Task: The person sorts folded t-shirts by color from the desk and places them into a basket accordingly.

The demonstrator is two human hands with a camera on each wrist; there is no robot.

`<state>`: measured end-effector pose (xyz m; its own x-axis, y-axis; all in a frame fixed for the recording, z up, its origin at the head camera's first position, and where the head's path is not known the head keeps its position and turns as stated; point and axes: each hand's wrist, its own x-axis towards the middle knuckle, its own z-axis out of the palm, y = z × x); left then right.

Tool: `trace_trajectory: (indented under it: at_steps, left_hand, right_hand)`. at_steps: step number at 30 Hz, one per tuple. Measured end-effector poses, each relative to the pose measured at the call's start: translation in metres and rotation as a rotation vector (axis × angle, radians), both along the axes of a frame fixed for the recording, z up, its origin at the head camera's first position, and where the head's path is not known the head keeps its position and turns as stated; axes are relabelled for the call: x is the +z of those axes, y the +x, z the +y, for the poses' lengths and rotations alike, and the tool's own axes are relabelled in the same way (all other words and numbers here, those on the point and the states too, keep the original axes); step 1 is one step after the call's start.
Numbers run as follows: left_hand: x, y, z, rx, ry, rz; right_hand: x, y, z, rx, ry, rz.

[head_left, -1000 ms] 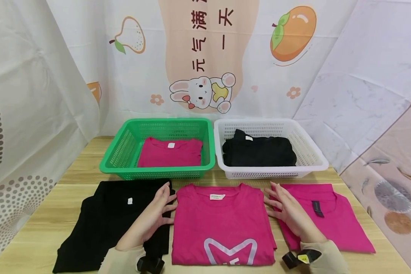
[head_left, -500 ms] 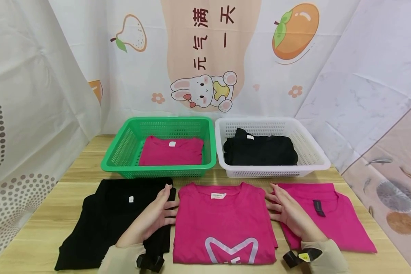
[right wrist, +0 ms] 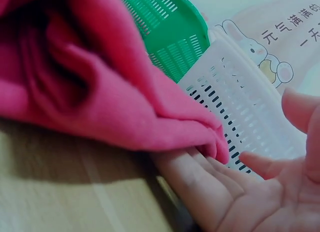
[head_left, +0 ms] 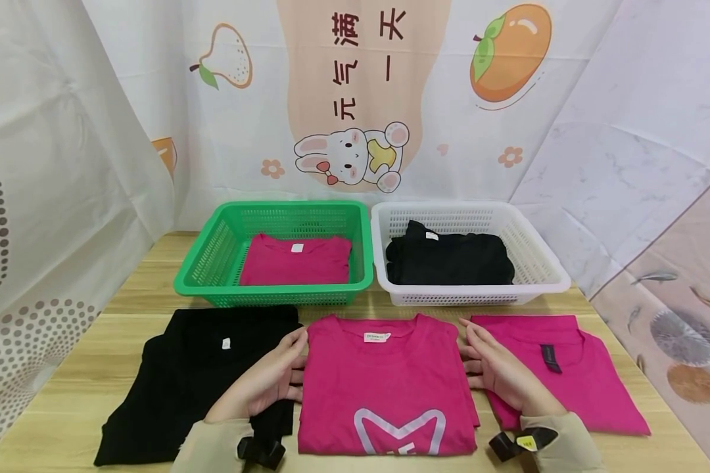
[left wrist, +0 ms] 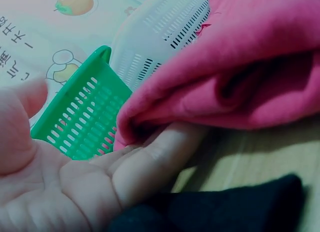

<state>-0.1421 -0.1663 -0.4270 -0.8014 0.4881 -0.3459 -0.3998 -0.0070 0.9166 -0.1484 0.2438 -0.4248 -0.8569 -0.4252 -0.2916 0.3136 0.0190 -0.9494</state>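
Note:
A folded pink T-shirt (head_left: 384, 374) with a white neck label and a pale star print lies in the middle of the table. At its left side is my left hand (head_left: 266, 384); the left wrist view shows straight fingers (left wrist: 157, 159) tucked under the shirt's edge, thumb held apart. My right hand (head_left: 499, 371) mirrors this at the right side, its fingers (right wrist: 200, 184) beneath the folded edge and the thumb away from the cloth. Both sets of fingertips are hidden under the fabric. A folded black T-shirt (head_left: 183, 387) lies left, and another pink T-shirt (head_left: 586, 387) with a dark label lies right.
Behind the shirts stand a green basket (head_left: 198, 263) holding a folded pink shirt (head_left: 296, 263) and a white basket (head_left: 538, 259) holding a folded black shirt (head_left: 452, 259). They stand side by side before a printed curtain (head_left: 236, 157).
My left thumb has lowered toward the shirt's edge, and the fingers of both hands have slipped further in at its sides. The shirts and baskets keep their places.

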Motion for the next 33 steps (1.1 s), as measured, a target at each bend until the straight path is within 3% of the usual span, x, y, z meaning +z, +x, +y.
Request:
trace_trajectory:
  at_steps: [8,33]
  left_hand:
    - [-0.001,0.002,0.000,-0.006,-0.003,-0.032]
    - [-0.009,0.002,0.004,-0.224,0.103,0.036]
  right_hand:
    - [0.000,0.003,-0.001,0.029,0.003,-0.051]
    - [-0.012,0.001,-0.001,0.311,-0.039,-0.014]
